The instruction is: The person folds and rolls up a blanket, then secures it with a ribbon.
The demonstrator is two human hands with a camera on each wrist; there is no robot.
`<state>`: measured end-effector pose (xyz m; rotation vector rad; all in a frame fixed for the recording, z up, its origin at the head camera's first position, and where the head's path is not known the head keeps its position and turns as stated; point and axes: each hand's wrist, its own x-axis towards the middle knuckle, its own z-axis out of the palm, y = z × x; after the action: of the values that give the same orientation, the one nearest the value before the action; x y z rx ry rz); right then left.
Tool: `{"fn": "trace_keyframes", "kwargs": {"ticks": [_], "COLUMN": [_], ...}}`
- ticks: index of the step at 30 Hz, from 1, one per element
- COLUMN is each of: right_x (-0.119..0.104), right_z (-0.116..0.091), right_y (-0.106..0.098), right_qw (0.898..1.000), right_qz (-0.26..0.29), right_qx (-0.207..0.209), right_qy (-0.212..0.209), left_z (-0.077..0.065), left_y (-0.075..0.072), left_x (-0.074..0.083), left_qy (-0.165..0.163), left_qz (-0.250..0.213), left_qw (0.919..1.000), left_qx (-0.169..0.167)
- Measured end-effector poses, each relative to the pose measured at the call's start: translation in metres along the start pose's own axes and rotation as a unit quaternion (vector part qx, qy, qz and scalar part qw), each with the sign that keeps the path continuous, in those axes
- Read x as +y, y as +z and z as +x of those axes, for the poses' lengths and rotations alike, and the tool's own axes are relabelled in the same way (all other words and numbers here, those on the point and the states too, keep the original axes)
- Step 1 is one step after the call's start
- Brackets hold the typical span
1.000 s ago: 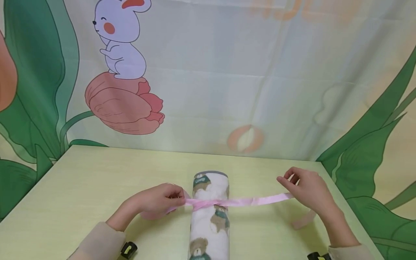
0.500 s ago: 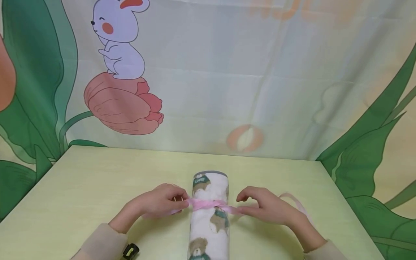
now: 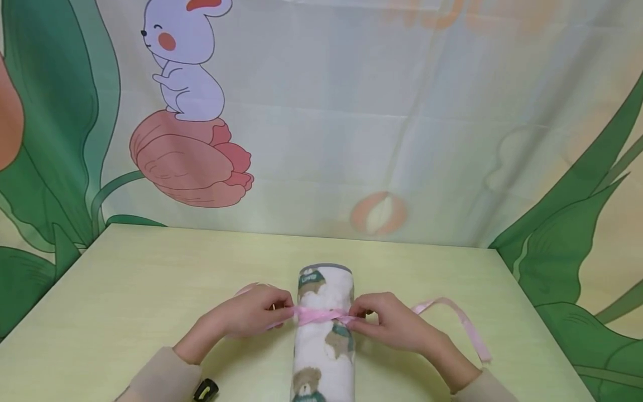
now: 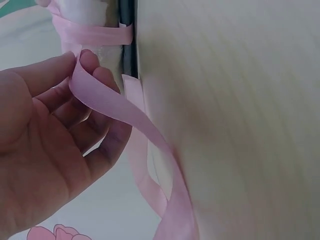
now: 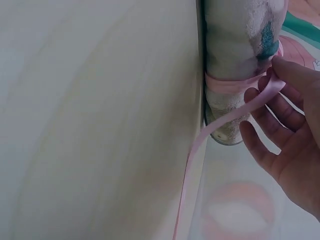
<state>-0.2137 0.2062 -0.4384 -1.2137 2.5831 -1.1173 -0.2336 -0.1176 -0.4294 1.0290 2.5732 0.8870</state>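
Note:
A rolled fleece blanket (image 3: 324,357), white with brown bears in green tops, lies lengthwise in the middle of the table. Round its upper part runs a pink ribbon (image 3: 321,315), crossed over on top. At the roll's left side my left hand (image 3: 251,312) pinches one end of the ribbon between thumb and forefinger; in the left wrist view the ribbon's tail (image 4: 145,122) hangs down past the fingers. On the other side my right hand (image 3: 397,324) pinches the other end close against the roll, and its tail (image 5: 225,120) trails down to the table in the right wrist view.
The pale yellow table (image 3: 166,262) extends on both sides of the roll. Behind it hangs a printed cloth backdrop (image 3: 311,139) with a rabbit and flowers. A black strap piece (image 3: 206,389) shows beside the left sleeve (image 3: 163,377).
My right hand has come in from far right to the roll's edge, and its ribbon tail now lies on the table. My left hand has shifted slightly right, still pinching its end.

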Motion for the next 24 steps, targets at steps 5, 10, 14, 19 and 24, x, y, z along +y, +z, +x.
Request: {"fn": "trace_keyframes", "kwargs": {"ticks": [5, 10, 14, 19, 24], "right_x": [-0.003, -0.002, -0.002, -0.003, -0.003], "right_z": [-0.002, -0.006, -0.009, -0.012, -0.013], "right_y": [-0.004, -0.007, -0.01, -0.013, -0.017], "right_qw": [1.0, 0.999, 0.999, 0.997, 0.997], "right_qz": [0.013, 0.023, 0.019, 0.032, 0.035], "right_qx": [0.001, 0.0, 0.002, 0.002, 0.009], "right_qy": [0.021, 0.035, 0.051, 0.067, 0.061], "left_z": [-0.003, -0.005, -0.006, -0.008, -0.01], "left_y": [-0.003, -0.006, -0.008, -0.01, -0.012], "left_x": [0.003, 0.003, 0.002, 0.0, 0.0], "left_qy": [-0.008, -0.005, 0.0, 0.013, 0.013], "left_qz": [-0.024, -0.054, -0.085, -0.116, -0.134], "left_qw": [0.9997, 0.9985, 0.9963, 0.993, 0.9906], "left_qx": [0.0, -0.01, -0.017, -0.02, -0.022]}}
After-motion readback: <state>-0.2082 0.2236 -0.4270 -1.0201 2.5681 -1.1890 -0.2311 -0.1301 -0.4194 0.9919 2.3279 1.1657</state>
